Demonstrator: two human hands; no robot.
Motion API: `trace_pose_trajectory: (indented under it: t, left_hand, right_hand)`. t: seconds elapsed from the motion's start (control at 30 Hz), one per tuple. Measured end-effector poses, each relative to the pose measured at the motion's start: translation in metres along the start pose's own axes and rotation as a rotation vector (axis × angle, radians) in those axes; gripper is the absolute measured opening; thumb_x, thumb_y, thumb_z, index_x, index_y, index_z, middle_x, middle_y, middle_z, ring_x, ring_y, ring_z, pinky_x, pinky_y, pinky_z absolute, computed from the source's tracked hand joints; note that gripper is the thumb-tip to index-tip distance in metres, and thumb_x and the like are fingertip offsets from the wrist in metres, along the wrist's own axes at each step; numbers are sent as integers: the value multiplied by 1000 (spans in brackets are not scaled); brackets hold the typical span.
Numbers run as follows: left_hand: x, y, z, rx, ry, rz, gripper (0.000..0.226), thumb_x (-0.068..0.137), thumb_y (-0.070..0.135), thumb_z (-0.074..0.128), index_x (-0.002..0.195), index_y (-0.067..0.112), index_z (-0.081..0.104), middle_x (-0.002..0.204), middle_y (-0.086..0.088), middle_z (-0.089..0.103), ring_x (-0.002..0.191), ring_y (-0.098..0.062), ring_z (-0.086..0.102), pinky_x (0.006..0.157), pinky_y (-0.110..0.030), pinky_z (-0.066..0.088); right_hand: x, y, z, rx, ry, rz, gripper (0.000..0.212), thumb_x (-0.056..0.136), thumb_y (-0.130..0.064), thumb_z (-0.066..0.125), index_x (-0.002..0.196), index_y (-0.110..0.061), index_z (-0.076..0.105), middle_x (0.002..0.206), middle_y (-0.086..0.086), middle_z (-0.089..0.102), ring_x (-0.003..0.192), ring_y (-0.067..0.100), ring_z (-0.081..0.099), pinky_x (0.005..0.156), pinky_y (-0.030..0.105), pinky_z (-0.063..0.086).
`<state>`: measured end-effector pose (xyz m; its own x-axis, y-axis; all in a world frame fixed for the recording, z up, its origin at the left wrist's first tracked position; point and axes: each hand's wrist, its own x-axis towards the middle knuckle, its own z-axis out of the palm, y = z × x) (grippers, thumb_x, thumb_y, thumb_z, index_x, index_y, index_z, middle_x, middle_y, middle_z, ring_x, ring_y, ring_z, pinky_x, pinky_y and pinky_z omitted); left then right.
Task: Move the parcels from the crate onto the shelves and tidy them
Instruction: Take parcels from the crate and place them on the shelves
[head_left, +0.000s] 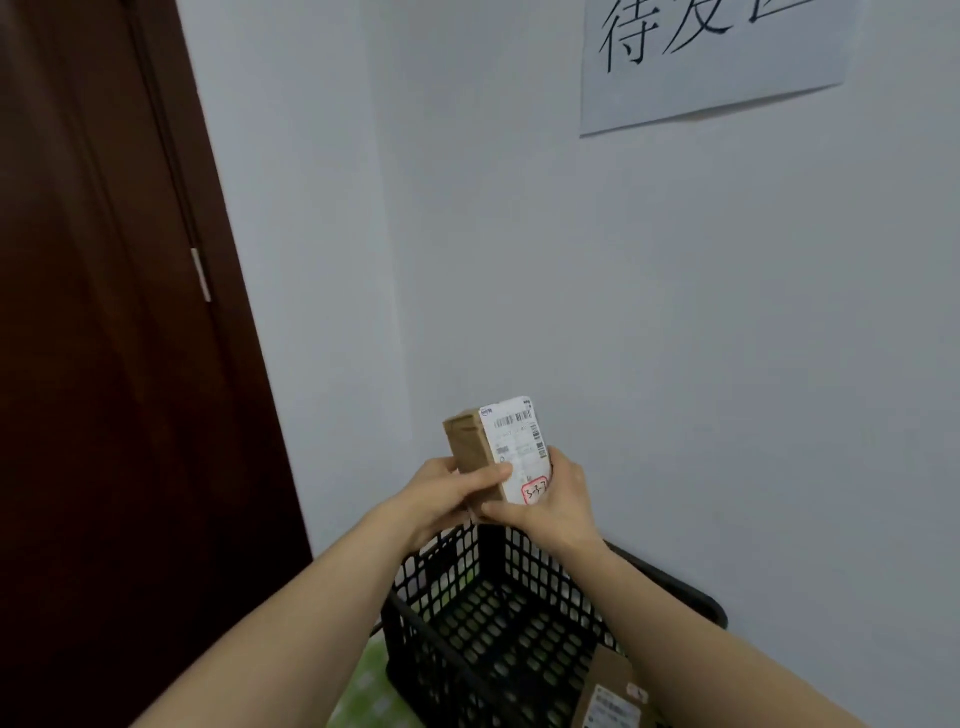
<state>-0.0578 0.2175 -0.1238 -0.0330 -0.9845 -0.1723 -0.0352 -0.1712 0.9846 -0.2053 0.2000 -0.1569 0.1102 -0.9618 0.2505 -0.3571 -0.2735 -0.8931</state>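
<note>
Parcels seen: two. Nearest is the crate parcel (615, 701), brown cardboard with a white label. It lies inside the black crate (415, 623) at its near right side and is partly cut off by the lower edge of the view. The crate has perforated walls and floor and stands against the wall. A green patterned surface (363, 691) shows beside the crate to the left and through its holes.

Both bare forearms reach forward over the crate. The held parcel (475, 447) is a small brown carton, upright and clear of the crate, seen over the crate's far corner. Its white shipping label (514, 436) faces the camera, with a red-bordered sticker (536, 488) below it bearing handwritten figures that are partly covered.

The left grip (441, 493) is closed round the held parcel's left side, thumb across the front. The right grip (550, 499) clasps the lower right corner, thumb up the right edge and fingers under the base.

Behind stands a pale wall (623, 312). A dark brown door (104, 364) with a metal hinge (201, 275) is at left. A paper sign (717, 78) with large handwritten characters is fixed to the wall, upper right.
</note>
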Motion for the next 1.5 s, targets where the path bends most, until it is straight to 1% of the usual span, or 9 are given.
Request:
trace_pose_trajectory:
  t: [0.07, 0.13, 0.23, 0.4, 0.57, 0.67, 0.97, 1.27, 1.5]
  left_hand:
    - [-1, 3, -1, 22, 86, 24, 31, 83, 20, 71, 112, 12, 65, 99, 0, 73, 83, -7, 70, 65, -22, 56]
    - [0, 4, -9, 17, 132, 37, 33, 83, 17, 69, 115, 11, 64, 102, -1, 73, 96, -12, 67, 80, -29, 56]
    - [-1, 7, -18, -83, 111, 15, 30, 85, 16, 66, 113, 9, 63, 100, -4, 74, 101, -18, 66, 84, -34, 55]
    - [-2, 9, -15, -261, -7, -24, 26, 86, 10, 61, 112, 5, 62, 106, -12, 71, 101, -25, 66, 93, -42, 51]
    - [2, 6, -18, -226, -54, -40, 37, 80, 18, 67, 115, 11, 62, 113, -9, 68, 107, -25, 61, 105, -43, 42]
    - [1, 7, -21, -122, -87, -28, 42, 69, 26, 71, 110, 20, 67, 109, -4, 70, 106, -22, 62, 103, -48, 43]
    - [2, 9, -25, -166, -43, 8, 27, 87, 8, 59, 113, 14, 65, 103, -8, 72, 104, -25, 65, 95, -47, 50]
    - [-33, -18, -61, -166, 172, -92, 33, 85, 13, 65, 117, 17, 64, 107, -7, 72, 106, -23, 65, 86, -40, 56]
    - [-107, -55, -123, -208, 368, -159, 32, 85, 14, 64, 117, 21, 64, 111, -6, 69, 108, -23, 62, 93, -43, 52]
  right_hand:
    - [-1, -5, 1, 77, -52, 3, 73, 47, -40, 88, 109, -23, 54, 107, -4, 63, 97, 13, 63, 73, 26, 57]
    - [-3, -9, -4, 217, -110, 68, 45, 74, -20, 77, 111, -21, 51, 111, -3, 63, 96, 7, 62, 68, 15, 51]
    - [-1, -11, -13, 387, -165, 191, 27, 91, -15, 51, 118, -16, 55, 110, 0, 68, 99, 12, 62, 71, 20, 46]
    - [0, -7, -17, 539, -273, 289, 39, 87, -21, 58, 125, -27, 52, 112, -1, 69, 110, 18, 60, 92, 40, 44]
    - [7, -2, -20, 649, -236, 291, 56, 79, -17, 73, 130, -17, 51, 107, 5, 72, 102, 21, 67, 91, 37, 53]
    - [7, -6, -20, 734, -240, 292, 43, 83, -16, 69, 124, -16, 55, 96, 4, 75, 97, 22, 69, 95, 40, 52]
    - [6, -14, -15, 719, -300, 284, 35, 86, -6, 56, 117, -21, 59, 99, 3, 73, 103, 23, 65, 97, 40, 48]
    - [2, -4, 42, 786, -488, 421, 31, 91, -15, 41, 116, -19, 58, 113, 13, 66, 108, 30, 60, 95, 40, 48]
    - [-39, -21, 130, 808, -673, 528, 33, 87, -18, 44, 113, -9, 62, 98, 9, 71, 89, 22, 63, 97, 38, 46]
